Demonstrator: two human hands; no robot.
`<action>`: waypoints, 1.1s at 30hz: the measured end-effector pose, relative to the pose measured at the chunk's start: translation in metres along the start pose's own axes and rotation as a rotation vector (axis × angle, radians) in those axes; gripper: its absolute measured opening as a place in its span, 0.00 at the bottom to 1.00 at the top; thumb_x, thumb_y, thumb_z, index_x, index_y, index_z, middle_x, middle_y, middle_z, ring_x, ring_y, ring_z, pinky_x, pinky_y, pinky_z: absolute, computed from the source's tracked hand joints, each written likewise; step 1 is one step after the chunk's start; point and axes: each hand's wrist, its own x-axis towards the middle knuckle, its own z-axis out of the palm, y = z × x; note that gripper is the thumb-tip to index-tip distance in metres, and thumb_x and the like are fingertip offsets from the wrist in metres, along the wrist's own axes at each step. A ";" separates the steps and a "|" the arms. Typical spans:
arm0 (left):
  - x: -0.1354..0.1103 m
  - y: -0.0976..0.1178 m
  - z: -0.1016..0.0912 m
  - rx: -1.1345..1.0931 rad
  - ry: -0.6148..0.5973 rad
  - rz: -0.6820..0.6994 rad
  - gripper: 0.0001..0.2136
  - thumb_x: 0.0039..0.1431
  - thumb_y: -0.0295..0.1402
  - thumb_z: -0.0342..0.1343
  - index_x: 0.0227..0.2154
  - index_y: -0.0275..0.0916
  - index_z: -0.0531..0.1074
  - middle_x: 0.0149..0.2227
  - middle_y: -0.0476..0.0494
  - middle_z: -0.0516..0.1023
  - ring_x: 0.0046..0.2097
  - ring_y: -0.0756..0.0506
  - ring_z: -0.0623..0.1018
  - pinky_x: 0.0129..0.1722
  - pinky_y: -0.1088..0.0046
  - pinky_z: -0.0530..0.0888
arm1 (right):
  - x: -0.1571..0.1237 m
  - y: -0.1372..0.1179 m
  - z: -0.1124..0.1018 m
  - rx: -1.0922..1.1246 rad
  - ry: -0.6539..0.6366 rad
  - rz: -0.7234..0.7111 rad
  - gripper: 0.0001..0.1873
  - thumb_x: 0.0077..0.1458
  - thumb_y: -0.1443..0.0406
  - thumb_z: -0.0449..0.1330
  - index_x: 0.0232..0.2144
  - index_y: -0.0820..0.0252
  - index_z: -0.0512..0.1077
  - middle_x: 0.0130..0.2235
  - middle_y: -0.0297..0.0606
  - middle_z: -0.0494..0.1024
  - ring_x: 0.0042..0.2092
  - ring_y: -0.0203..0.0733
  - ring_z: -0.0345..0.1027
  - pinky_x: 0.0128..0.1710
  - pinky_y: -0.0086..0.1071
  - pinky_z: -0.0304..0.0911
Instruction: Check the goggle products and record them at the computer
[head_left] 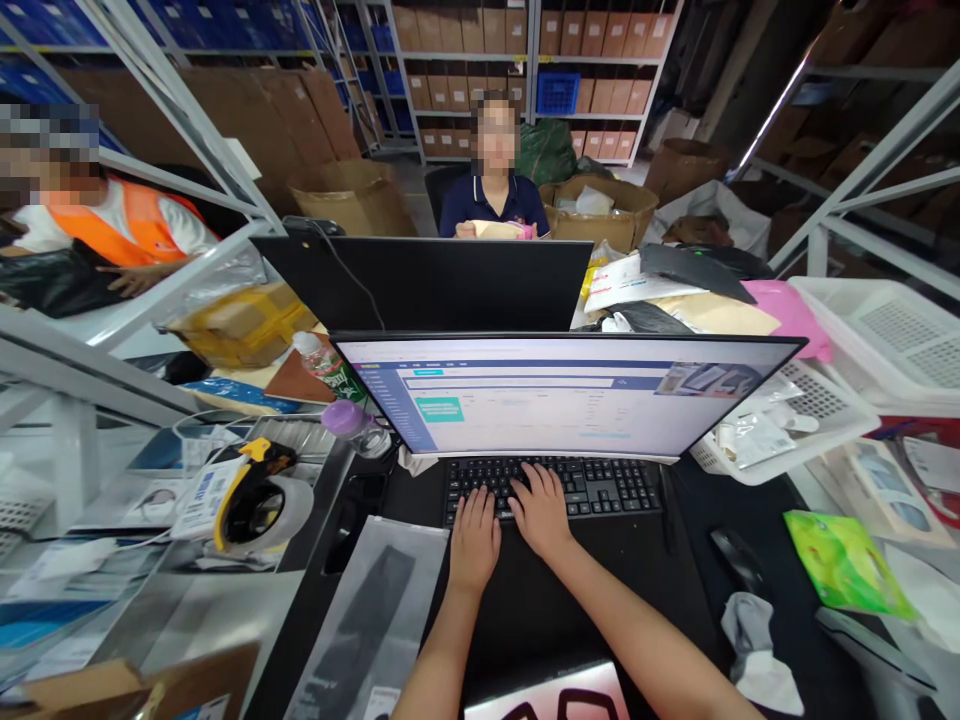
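My left hand [474,535] and my right hand [540,508] both rest on a black keyboard [600,485] at the desk's middle, fingers spread over the keys and holding nothing. Just behind the keyboard stands a wide monitor [562,395] showing a light web page with a teal button. A black computer mouse [739,560] lies to the right of my right forearm, untouched.
A tape dispenser [259,500] and a purple-capped bottle [352,425] sit at left. A clear-wrapped dark package [367,620] lies by my left arm. A white basket [787,420], a green packet [844,565]. Two other people sit behind the second monitor [427,285].
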 end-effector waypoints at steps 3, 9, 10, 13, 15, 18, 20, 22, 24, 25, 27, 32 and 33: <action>0.000 0.001 0.001 0.003 0.005 0.004 0.18 0.67 0.27 0.46 0.57 0.30 0.69 0.60 0.31 0.73 0.62 0.35 0.72 0.62 0.51 0.68 | -0.008 0.003 -0.003 0.004 0.035 0.030 0.13 0.65 0.65 0.55 0.48 0.60 0.76 0.59 0.50 0.71 0.61 0.55 0.60 0.65 0.54 0.52; -0.001 0.002 0.000 0.002 0.004 -0.006 0.18 0.67 0.27 0.46 0.57 0.31 0.69 0.60 0.32 0.73 0.62 0.35 0.72 0.63 0.51 0.67 | -0.016 0.009 -0.006 0.011 0.035 0.000 0.13 0.65 0.65 0.55 0.46 0.56 0.77 0.59 0.46 0.72 0.61 0.55 0.61 0.65 0.55 0.53; -0.001 0.002 0.000 0.002 0.004 -0.007 0.18 0.67 0.27 0.46 0.57 0.31 0.69 0.60 0.33 0.73 0.62 0.36 0.72 0.63 0.51 0.67 | -0.014 0.009 -0.005 0.013 0.035 -0.001 0.13 0.65 0.65 0.54 0.46 0.57 0.78 0.59 0.46 0.72 0.61 0.55 0.60 0.65 0.56 0.53; -0.001 0.002 -0.001 0.004 0.007 -0.008 0.18 0.66 0.27 0.46 0.57 0.31 0.69 0.60 0.32 0.73 0.62 0.36 0.72 0.63 0.51 0.67 | -0.009 0.007 -0.003 0.019 0.042 -0.005 0.15 0.66 0.65 0.53 0.49 0.63 0.75 0.58 0.52 0.71 0.61 0.56 0.61 0.64 0.56 0.56; -0.001 0.002 -0.001 0.002 0.010 -0.006 0.19 0.66 0.26 0.46 0.57 0.30 0.69 0.60 0.31 0.73 0.62 0.36 0.72 0.63 0.51 0.67 | -0.008 0.005 -0.002 0.026 0.041 -0.026 0.17 0.66 0.66 0.52 0.52 0.66 0.73 0.57 0.54 0.72 0.59 0.56 0.62 0.64 0.55 0.58; -0.001 0.002 -0.001 -0.006 0.014 -0.003 0.19 0.66 0.26 0.46 0.57 0.31 0.69 0.60 0.31 0.73 0.62 0.36 0.72 0.63 0.52 0.67 | -0.012 0.004 -0.001 0.036 0.036 -0.062 0.17 0.66 0.66 0.52 0.53 0.65 0.72 0.54 0.52 0.73 0.57 0.53 0.65 0.63 0.53 0.61; -0.001 0.001 0.000 -0.009 0.016 -0.004 0.19 0.66 0.26 0.47 0.57 0.31 0.69 0.60 0.32 0.73 0.62 0.36 0.72 0.63 0.52 0.67 | -0.016 0.005 -0.001 0.039 0.040 -0.067 0.17 0.65 0.67 0.51 0.52 0.64 0.72 0.54 0.51 0.73 0.57 0.52 0.65 0.63 0.52 0.61; -0.002 0.001 0.000 -0.008 0.016 -0.007 0.18 0.66 0.26 0.46 0.57 0.31 0.69 0.60 0.31 0.73 0.62 0.36 0.72 0.63 0.52 0.67 | -0.020 0.006 0.001 0.035 0.051 -0.062 0.17 0.64 0.69 0.51 0.52 0.64 0.71 0.55 0.51 0.73 0.59 0.52 0.64 0.64 0.52 0.60; -0.002 0.001 0.000 -0.005 0.013 -0.009 0.18 0.66 0.26 0.46 0.57 0.31 0.69 0.60 0.31 0.73 0.62 0.36 0.72 0.63 0.51 0.67 | -0.022 0.008 0.003 0.022 0.071 -0.048 0.20 0.62 0.71 0.51 0.55 0.64 0.70 0.58 0.52 0.71 0.62 0.54 0.61 0.65 0.55 0.57; -0.002 0.002 0.000 -0.003 0.011 -0.010 0.18 0.67 0.26 0.46 0.57 0.31 0.69 0.60 0.31 0.73 0.62 0.36 0.72 0.63 0.51 0.67 | -0.022 0.009 0.004 0.014 0.082 -0.040 0.22 0.61 0.72 0.51 0.57 0.64 0.69 0.60 0.52 0.69 0.63 0.55 0.59 0.65 0.57 0.56; -0.001 0.002 0.000 -0.003 0.006 -0.012 0.18 0.67 0.26 0.46 0.57 0.31 0.69 0.60 0.32 0.73 0.62 0.36 0.72 0.63 0.51 0.67 | -0.024 0.011 0.007 0.001 0.098 -0.028 0.23 0.62 0.72 0.52 0.59 0.65 0.67 0.62 0.54 0.67 0.65 0.56 0.57 0.65 0.59 0.55; -0.001 0.003 0.000 -0.020 -0.009 -0.025 0.18 0.67 0.27 0.46 0.57 0.31 0.69 0.60 0.32 0.73 0.62 0.36 0.71 0.64 0.51 0.67 | -0.032 0.014 0.008 0.000 0.072 -0.046 0.22 0.65 0.68 0.53 0.59 0.67 0.67 0.62 0.53 0.69 0.65 0.55 0.58 0.65 0.55 0.56; -0.001 0.003 0.000 -0.025 -0.013 -0.028 0.18 0.67 0.27 0.46 0.57 0.31 0.69 0.61 0.32 0.73 0.62 0.36 0.71 0.64 0.51 0.67 | -0.034 0.014 0.008 0.003 0.061 -0.055 0.21 0.65 0.68 0.52 0.59 0.66 0.68 0.61 0.52 0.70 0.65 0.54 0.59 0.65 0.54 0.56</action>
